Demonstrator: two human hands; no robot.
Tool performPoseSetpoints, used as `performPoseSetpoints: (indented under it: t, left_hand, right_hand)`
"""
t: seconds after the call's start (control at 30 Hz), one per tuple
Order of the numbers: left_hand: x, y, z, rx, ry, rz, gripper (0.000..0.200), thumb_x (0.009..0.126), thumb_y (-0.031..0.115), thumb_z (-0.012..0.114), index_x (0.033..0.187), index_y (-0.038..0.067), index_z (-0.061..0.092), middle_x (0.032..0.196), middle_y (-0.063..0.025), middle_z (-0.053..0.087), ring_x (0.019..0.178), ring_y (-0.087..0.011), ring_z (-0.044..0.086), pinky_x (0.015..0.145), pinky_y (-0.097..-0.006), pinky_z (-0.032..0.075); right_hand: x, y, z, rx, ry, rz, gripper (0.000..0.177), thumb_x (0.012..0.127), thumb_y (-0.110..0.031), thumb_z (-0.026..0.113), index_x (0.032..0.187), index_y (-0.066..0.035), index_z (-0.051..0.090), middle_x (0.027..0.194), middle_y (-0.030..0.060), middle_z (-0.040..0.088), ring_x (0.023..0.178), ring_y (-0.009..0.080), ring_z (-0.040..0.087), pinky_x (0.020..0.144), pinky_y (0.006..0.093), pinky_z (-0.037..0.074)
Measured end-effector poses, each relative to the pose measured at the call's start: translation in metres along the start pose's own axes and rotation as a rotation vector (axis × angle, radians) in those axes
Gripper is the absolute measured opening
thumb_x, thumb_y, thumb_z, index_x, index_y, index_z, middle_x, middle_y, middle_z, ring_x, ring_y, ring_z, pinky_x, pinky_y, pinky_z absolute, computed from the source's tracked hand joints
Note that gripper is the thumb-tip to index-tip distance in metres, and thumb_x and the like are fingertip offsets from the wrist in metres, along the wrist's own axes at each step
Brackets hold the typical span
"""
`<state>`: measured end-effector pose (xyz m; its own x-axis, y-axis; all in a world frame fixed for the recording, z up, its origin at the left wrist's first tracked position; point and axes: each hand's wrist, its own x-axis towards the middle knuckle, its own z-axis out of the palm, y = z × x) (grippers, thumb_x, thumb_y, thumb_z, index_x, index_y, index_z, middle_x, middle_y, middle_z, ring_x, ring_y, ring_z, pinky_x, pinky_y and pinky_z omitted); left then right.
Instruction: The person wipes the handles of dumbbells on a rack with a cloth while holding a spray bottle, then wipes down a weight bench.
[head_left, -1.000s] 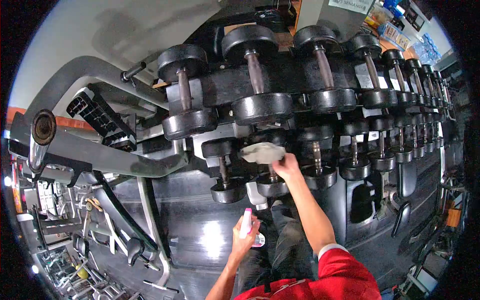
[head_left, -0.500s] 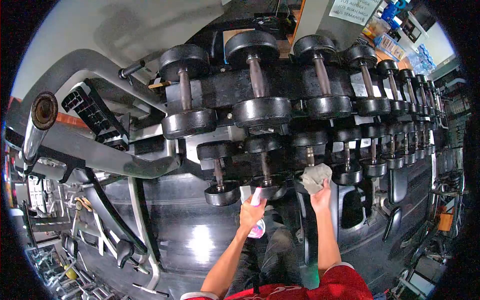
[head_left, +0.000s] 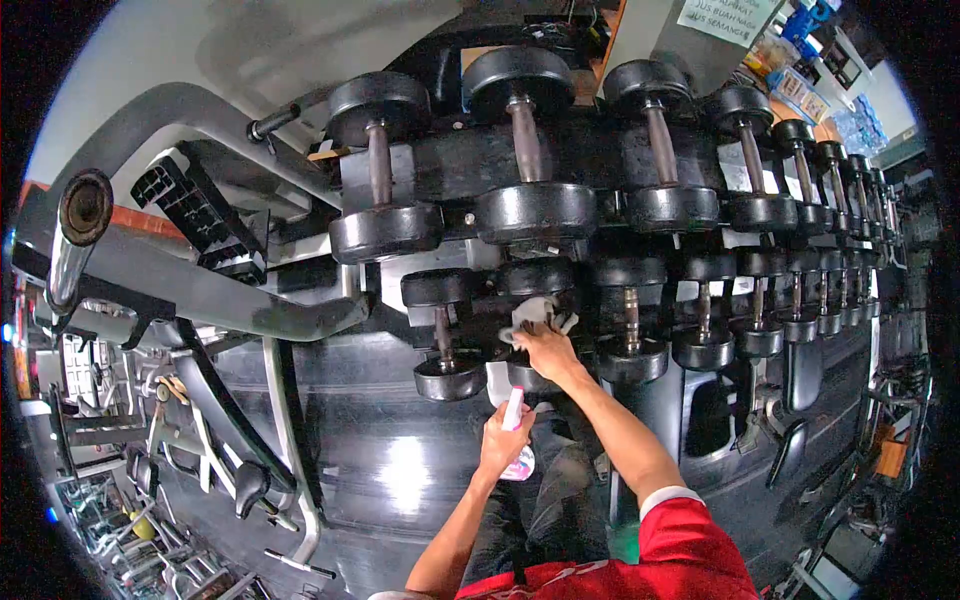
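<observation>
My left hand (head_left: pixel 503 442) is wrapped round a spray bottle (head_left: pixel 520 462) with a pink and white nozzle, held low in front of my legs. With my right hand (head_left: pixel 546 350) I press a grey cloth (head_left: pixel 540 316) onto a black dumbbell (head_left: pixel 536 277) on the lower rack row. The cloth covers that dumbbell's handle, and my hand hides part of its near head. Beside it on the left lies another black dumbbell (head_left: pixel 443 330), and on the right one with a metal handle (head_left: pixel 632 318).
Larger dumbbells (head_left: pixel 525 140) fill the upper rack row (head_left: pixel 450 165). A grey machine frame (head_left: pixel 230 300) with a metal bar end (head_left: pixel 85 210) juts in from the left. Bottles and packets stand on a counter (head_left: pixel 825 130) at the upper right. Dark flooring (head_left: pixel 370 430) lies below.
My right hand has moved left with the cloth, from the metal-handled dumbbell to the one beside it. The left hand still holds the spray bottle in nearly the same place.
</observation>
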<state>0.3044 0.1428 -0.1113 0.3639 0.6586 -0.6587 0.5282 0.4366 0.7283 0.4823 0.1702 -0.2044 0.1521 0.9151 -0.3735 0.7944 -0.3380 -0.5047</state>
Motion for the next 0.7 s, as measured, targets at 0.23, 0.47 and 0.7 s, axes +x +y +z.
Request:
performPoseSetpoints:
  t: [0.23, 0.47, 0.7]
  left_hand:
    - [-0.020, -0.004, -0.018, -0.023, -0.039, -0.056, 0.021, 0.082, 0.019, 0.067, 0.094, 0.003, 0.061, 0.068, -0.0028, 0.061, 0.052, -0.0097, 0.057, 0.050, -0.0265, 0.047]
    - [-0.029, -0.017, -0.043, -0.033, 0.046, -0.035, 0.021, 0.083, 0.019, 0.067, 0.095, 0.004, 0.060, 0.069, -0.0040, 0.061, 0.052, -0.0113, 0.058, 0.050, -0.0275, 0.047]
    - [-0.026, -0.017, -0.035, 0.018, 0.056, 0.025, 0.019, 0.083, 0.017, 0.066, 0.096, 0.004, 0.059, 0.069, -0.0050, 0.061, 0.057, -0.0118, 0.058, 0.054, -0.0282, 0.048]
  right_hand:
    - [0.003, 0.045, -0.032, 0.225, -0.235, 0.059, 0.034, 0.090, -0.032, 0.049, 0.114, -0.010, 0.058, 0.102, 0.0211, 0.064, 0.096, 0.0373, 0.061, 0.085, 0.0445, 0.046]
    - [0.027, -0.037, -0.016, 0.087, -0.117, 0.177, 0.034, 0.086, -0.021, 0.045, 0.117, -0.015, 0.057, 0.095, 0.0180, 0.067, 0.091, 0.0367, 0.064, 0.079, 0.0491, 0.049]
    - [0.027, -0.042, 0.044, -0.087, -0.217, 0.057, 0.032, 0.082, -0.018, 0.049, 0.111, -0.011, 0.059, 0.097, 0.0177, 0.067, 0.090, 0.0330, 0.066, 0.074, 0.0450, 0.051]
